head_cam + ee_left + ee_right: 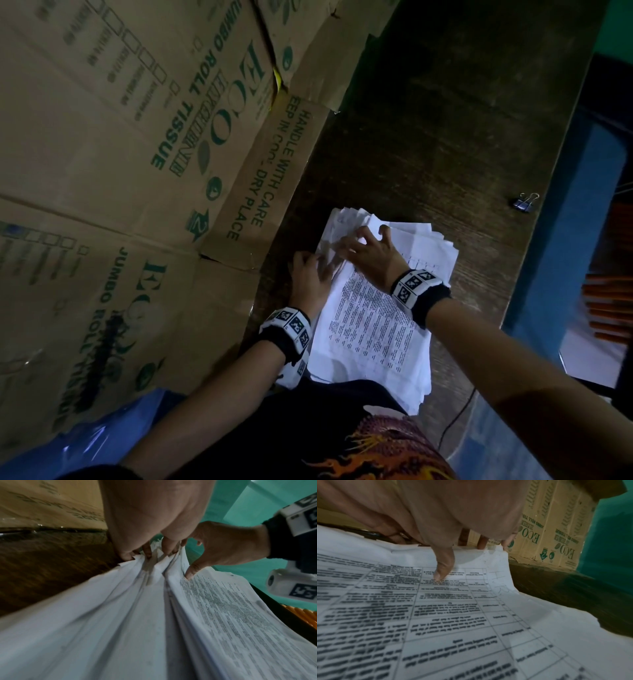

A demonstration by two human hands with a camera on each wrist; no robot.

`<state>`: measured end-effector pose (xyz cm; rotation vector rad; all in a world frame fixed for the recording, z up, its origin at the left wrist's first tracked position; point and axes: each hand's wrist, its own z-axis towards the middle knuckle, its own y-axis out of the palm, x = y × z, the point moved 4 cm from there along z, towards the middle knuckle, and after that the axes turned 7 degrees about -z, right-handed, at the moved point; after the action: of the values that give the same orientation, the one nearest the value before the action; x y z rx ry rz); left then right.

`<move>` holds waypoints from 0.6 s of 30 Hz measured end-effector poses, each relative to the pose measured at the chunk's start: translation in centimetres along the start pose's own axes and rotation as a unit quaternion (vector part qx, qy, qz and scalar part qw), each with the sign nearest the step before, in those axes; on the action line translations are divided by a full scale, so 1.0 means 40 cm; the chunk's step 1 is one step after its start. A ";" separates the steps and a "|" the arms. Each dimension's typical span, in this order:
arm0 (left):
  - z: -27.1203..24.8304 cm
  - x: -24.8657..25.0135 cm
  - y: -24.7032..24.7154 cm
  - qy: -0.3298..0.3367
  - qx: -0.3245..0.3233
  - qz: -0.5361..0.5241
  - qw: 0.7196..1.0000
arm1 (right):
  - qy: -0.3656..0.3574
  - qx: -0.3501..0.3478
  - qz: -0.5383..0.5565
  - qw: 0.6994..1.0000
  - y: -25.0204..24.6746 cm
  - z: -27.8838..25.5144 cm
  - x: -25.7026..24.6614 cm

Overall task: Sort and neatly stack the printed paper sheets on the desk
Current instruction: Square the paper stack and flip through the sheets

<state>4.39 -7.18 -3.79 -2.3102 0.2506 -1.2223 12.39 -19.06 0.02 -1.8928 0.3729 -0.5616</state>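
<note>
Dark wood bench (428, 113) runs ahead of me, flattened cardboard boxes (137, 137) crowding its left side, and the paper sheets (373, 315) lie in a ragged pile right before me. My left hand (310, 277) pinches sheet corners at the pile's left edge, I judge to square them, while my right hand (370, 255) curls over the far end, thumb pressing the printed top sheet flat. Open bench lies ahead and rightward, toward a binder clip (525, 202) near the edge.

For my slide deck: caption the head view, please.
Both hands, left hand and right hand, finger the far edge of a paper stack on the desk.
</note>
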 end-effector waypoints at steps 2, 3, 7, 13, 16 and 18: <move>-0.005 0.003 -0.002 -0.001 -0.004 0.057 0.998 | 0.002 0.038 0.007 0.999 -0.006 -0.007 0.005; -0.006 0.006 -0.006 -0.009 -0.009 0.077 0.997 | 0.004 0.057 0.012 0.998 -0.008 -0.011 0.008; 0.005 0.026 -0.021 -0.051 -0.036 0.121 0.991 | 0.012 0.125 0.024 0.992 -0.018 -0.041 0.027; 0.003 0.076 -0.020 0.087 -0.088 0.058 0.991 | 0.090 0.147 0.085 0.981 -0.029 -0.104 0.064; -0.015 0.082 0.003 0.100 -0.153 -0.016 0.983 | 0.149 0.156 0.088 0.973 -0.025 -0.142 0.078; -0.033 0.080 0.018 0.092 -0.196 -0.040 0.975 | 0.171 0.164 0.110 0.965 -0.021 -0.158 0.083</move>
<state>5.21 -9.51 -1.23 -2.5555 0.5075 -1.5473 11.74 -25.36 3.46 -1.4145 0.6640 -0.7522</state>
